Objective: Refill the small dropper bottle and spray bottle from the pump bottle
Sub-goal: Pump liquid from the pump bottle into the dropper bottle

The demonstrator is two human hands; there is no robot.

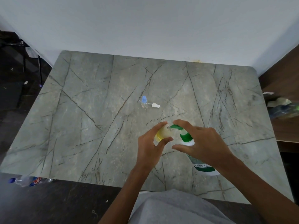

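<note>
Spray bottle (163,132) filled at the pump spout

The left hand (149,151) grip was closed round it, neck tilted to the spout of the pump bottle (186,138) on the table (97,126). The right hand (205,143) was laid spread-fingered on the pump head. A steady press, neck kept aligned, was judged needed next.

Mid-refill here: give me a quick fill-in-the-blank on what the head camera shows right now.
The spray bottle in the grip of the left hand is tinted ____. The right hand rests on the pump bottle, whose pump head is ____. The dropper bottle farther back has a ____ cap. The loose spray head beside it is ____.
Missing words: yellow; green; blue; white.
</note>
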